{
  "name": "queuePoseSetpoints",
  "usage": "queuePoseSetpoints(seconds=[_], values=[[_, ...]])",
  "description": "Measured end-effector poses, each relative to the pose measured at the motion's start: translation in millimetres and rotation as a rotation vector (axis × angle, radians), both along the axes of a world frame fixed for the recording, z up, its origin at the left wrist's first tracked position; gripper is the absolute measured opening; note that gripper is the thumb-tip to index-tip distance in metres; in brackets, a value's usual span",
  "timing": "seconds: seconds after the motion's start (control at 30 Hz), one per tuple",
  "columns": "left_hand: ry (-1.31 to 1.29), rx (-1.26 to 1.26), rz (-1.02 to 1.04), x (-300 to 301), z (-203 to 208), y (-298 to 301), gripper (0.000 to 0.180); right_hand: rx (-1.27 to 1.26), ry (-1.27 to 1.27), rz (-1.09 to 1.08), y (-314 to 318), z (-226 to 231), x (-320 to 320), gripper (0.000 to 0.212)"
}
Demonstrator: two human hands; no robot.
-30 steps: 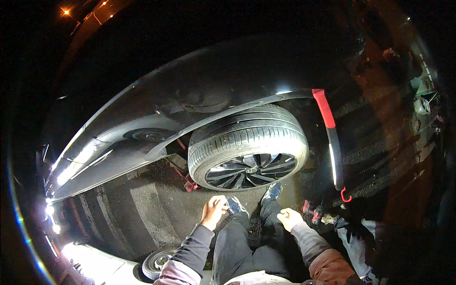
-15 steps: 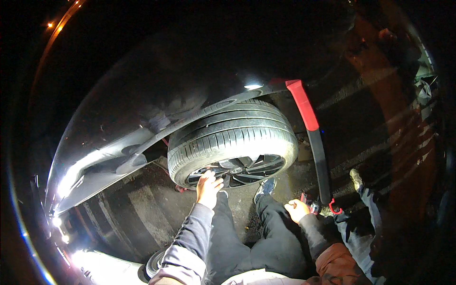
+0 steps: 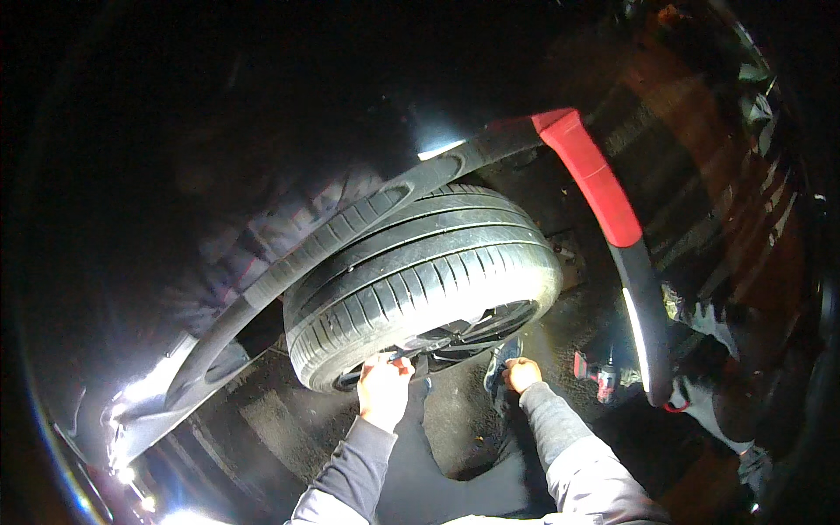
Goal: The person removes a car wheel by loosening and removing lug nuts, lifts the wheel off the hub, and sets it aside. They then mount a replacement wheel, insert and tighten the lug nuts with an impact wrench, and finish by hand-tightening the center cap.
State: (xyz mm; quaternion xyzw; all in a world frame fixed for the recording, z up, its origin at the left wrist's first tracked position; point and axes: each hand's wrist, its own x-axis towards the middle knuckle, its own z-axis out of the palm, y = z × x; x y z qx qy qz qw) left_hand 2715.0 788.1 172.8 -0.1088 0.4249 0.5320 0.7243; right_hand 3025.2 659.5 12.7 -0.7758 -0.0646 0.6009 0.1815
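Note:
A car tire (image 3: 429,254) on a dark multi-spoke wheel rim (image 3: 472,337) stands under the car's wheel arch, its rim side facing me. My left hand (image 3: 383,394) is at the rim's lower left edge, fingers bent together against the spokes. A small reddish bit shows at those fingertips; what they hold is too small to name. Right of the rim, my right hand (image 3: 523,374) is closed above my shoe, apart from the tire. Whatever is in it is hidden.
A red and black bar-shaped work light (image 3: 604,192) with a lit strip reaches down from the arch at right. Below it a red and black cordless power tool (image 3: 604,378) rests on the ground. Another person's leg (image 3: 713,411) is farther right. The dark car body curves overhead.
My view has come closer to the wheel. My right hand has moved left and up toward the rim; my left hand's fingers have drawn together at the spokes.

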Motion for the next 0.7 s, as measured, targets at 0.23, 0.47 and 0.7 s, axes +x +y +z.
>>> queuePoseSetpoints(seconds=[0.23,0.47,0.7], values=[[0.228,0.262,-0.246,6.8,2.2,-2.4,0.014,-0.215,-0.060,0.086,-31.2,-102.7,-10.1,0.030],[0.131,0.490,-0.163,12.5,-23.4,-5.3,0.013,-0.262,0.050,-0.960,-30.2,-163.1,-21.1,0.065],[0.257,0.723,-0.153,15.0,-36.8,-3.6,0.005,-0.258,0.042,-1.239,-17.1,-172.5,-47.6,0.101]])
